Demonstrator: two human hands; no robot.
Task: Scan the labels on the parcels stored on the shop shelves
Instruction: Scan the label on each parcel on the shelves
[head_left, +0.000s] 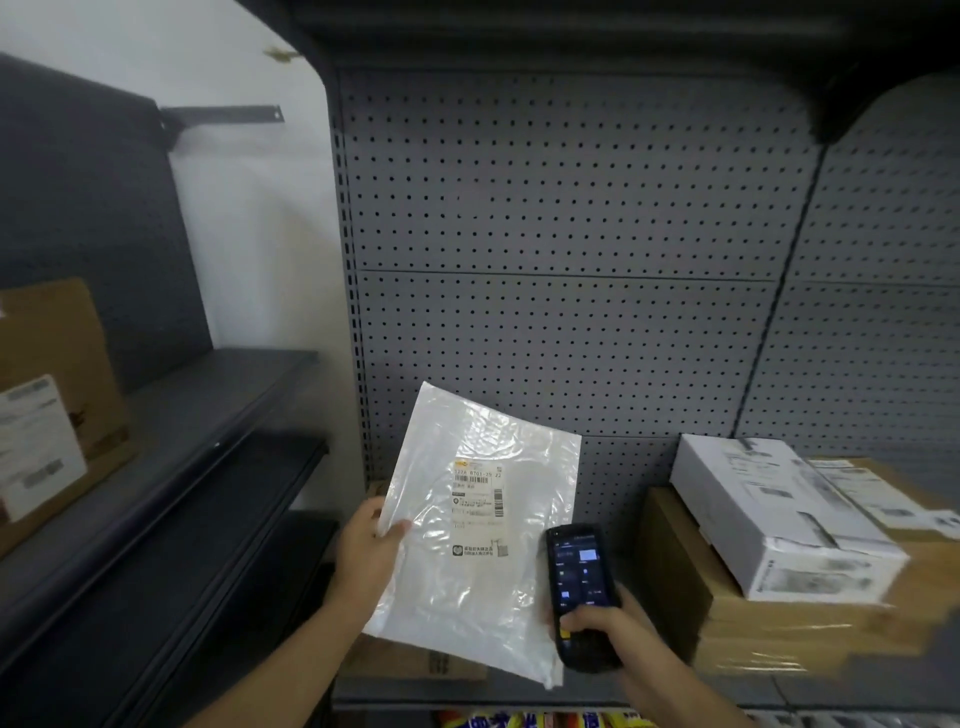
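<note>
Left hand (370, 545) closed on the left edge of a white plastic mailer (480, 530), thumb (397, 530) over the front face, remaining fingers hidden behind the film. Mailer held upright in front of the shelf unit, tilted slightly to the right, its shipping label (478, 491) with barcodes facing the camera, in the upper middle of the bag. Lower edge of the mailer hanging just above a flat brown carton (415, 662) lying on the lower shelf (810, 693).

Right hand (605, 631) wrapped around the lower half of a black handheld scanner (584, 592), thumb on the keypad, fingers curled tight round the body. Scanner just right of the mailer's lower right side, overlapping its edge, lit screen turned toward the camera, top end pointing up and away toward the pegboard back panel (571, 249).

Further right on the same shelf: a white box (779, 519) with labels, resting on top of a large brown cardboard box (753, 623), another labelled brown parcel (883, 493) behind it against the back panel. On the left, a separate dark shelf unit (171, 441) with a brown box (57, 395) carrying a white label, well apart from both hands. Brightly coloured packaging (545, 721) along the bottom edge below the shelf, too cropped to identify.
</note>
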